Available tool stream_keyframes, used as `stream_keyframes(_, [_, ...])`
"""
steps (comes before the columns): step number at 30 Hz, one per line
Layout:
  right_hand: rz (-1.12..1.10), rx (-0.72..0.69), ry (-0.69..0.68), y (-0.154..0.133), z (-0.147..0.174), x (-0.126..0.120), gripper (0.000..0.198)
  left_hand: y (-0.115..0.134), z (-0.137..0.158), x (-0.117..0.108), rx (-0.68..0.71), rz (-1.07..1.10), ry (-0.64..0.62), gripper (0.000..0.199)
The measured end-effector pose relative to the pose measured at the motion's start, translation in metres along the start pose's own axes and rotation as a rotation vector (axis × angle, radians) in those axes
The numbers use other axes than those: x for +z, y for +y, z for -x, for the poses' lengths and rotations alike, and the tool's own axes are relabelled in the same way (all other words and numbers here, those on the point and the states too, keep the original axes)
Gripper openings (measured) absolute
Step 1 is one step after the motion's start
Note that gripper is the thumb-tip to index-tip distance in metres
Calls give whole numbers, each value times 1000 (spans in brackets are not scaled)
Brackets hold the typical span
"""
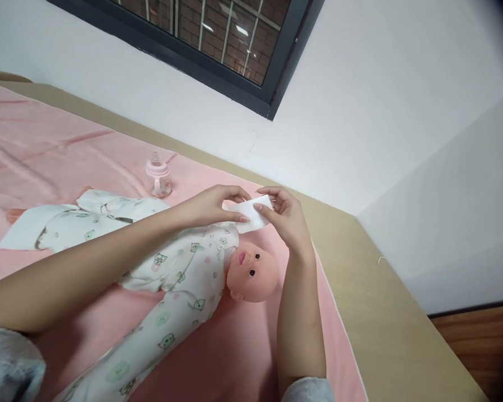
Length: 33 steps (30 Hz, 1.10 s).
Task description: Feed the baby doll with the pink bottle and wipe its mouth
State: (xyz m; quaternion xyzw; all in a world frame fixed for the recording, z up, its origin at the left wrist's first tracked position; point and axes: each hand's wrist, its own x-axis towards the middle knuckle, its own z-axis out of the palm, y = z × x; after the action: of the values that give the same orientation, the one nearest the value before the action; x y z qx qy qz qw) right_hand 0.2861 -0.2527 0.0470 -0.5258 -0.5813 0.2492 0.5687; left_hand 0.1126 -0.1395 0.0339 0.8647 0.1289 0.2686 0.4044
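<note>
My left hand (220, 205) pinches the left end of a small white folded cloth (251, 214), thumb on top. At its right end my right hand (285, 215) grips it between thumb and fingers. Whether it is cloth or tissue paper I cannot tell. Just below the cloth lies the head of a baby doll (257, 273), face up. The doll wears a white outfit (188, 262) printed with small green animals, and its legs stretch to the left. My left forearm crosses over its body and hides part of it.
A pink blanket (218, 346) lies under the doll on a wooden table (373, 312). Beyond the doll's body stands a baby bottle (158, 177) with a pink collar and handle. A white wall and a dark-framed window (235, 89) rise behind the table's far edge.
</note>
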Motion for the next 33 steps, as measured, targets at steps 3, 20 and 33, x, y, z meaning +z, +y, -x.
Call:
stream_keyframes(3, [26,-23,-29,-6,3,6,25,7,8,-5,-65,13,-34,28])
stream_keyframes(20, [5,-81,8,-18,10,23,29,15,27,-24,56,21,-179,17])
stream_keyframes(33, [53,-105,103,-24,19,45,52,19,30,0,362,169,241,7])
